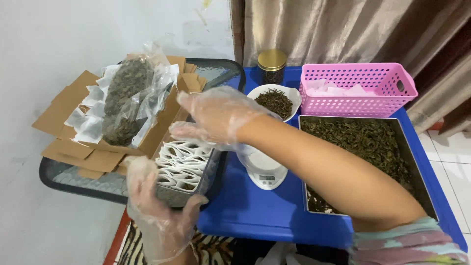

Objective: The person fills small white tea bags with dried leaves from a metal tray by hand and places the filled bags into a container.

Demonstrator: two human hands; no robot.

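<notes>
The grey tray (194, 194) of white sachets (182, 164) sits between your two gloved hands, straddling the black glass table (68, 179) and the blue table (255, 211). Your left hand (157, 208) grips its near corner; your right hand (216, 118) hovers above the sachets, fingers spread, holding nothing. You have one scale (262, 172), one white bowl (277, 100), one gold-lidded jar (271, 66), one pink basket (358, 88), one steel pan (368, 162) of dried leaves and one cardboard box (98, 147) with a leaf bag.
</notes>
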